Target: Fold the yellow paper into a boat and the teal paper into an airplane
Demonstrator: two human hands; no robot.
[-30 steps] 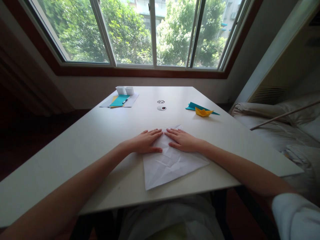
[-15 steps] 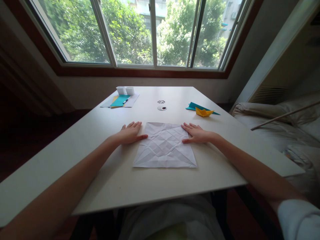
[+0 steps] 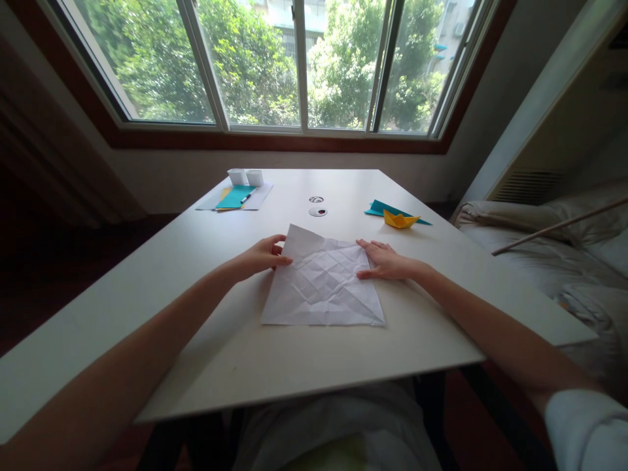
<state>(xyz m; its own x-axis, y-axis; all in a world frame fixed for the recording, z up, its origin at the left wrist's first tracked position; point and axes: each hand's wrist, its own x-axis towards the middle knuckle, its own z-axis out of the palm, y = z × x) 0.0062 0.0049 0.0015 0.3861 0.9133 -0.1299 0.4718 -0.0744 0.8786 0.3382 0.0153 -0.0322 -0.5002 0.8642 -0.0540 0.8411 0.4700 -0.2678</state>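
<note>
While the left hand (image 3: 258, 257) pinches the paper's (image 3: 324, 284) far-left corner clear of the table (image 3: 147, 281), the right hand (image 3: 385, 260) lies open and flat on its right edge.
Paper sits mid-table: white, square, thin, crease-gridded, so prob. very light, floppy, easy to tear; best held by corners/edges w/ fingertips. At 11 o'clock: teal sheet (image 3: 234, 197), two white cups (image 3: 245, 176). At 1 o'clock: yellow boat (image 3: 400, 220), stiff-folded.
</note>
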